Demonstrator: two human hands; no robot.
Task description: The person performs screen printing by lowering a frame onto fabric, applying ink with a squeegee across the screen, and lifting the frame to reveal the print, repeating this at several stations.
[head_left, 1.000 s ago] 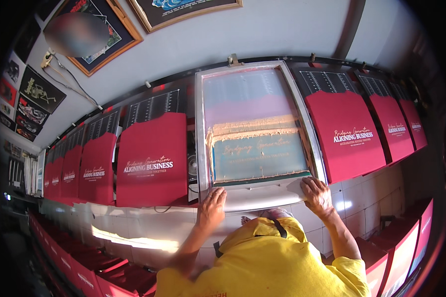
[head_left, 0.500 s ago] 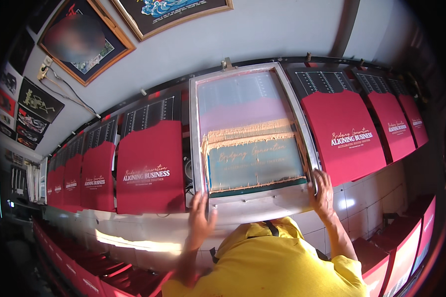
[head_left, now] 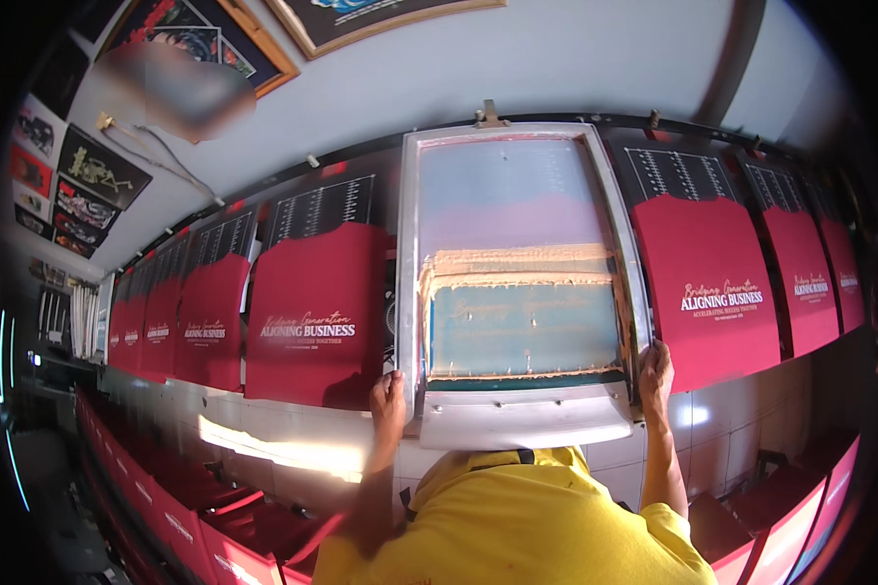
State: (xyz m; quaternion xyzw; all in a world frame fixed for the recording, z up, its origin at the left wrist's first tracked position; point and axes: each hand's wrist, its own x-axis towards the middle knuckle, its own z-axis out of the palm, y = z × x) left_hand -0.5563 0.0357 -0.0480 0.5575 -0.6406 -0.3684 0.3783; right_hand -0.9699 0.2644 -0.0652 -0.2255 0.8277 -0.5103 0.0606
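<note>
A screen printing frame [head_left: 622, 219] with pale metal rails lies in front of me over a maroon shirt that shows through its mesh. Peach-coloured ink [head_left: 522, 261] crosses the middle of the mesh in a thick band, and a thin line of it edges the greenish lower area. My left hand [head_left: 388, 405] is closed on the frame's left rail near its front corner. On the opposite rail, my right hand [head_left: 657, 372] is closed too, its thumb side up. A pale panel with small studs [head_left: 527, 417] spans the frame's near end.
Printed maroon shirts on boards stand in a row on both sides, the nearest being a left shirt [head_left: 312, 278] and a right shirt [head_left: 707, 258]. A clamp [head_left: 491, 115] sits behind the frame. More maroon shirts [head_left: 180, 487] lie low at left. Framed pictures hang on the wall.
My fingers, spread beside the frame before, have closed on its side rails. The lettering visible in the mesh's lower area has faded from sight. The whole view has shifted slightly.
</note>
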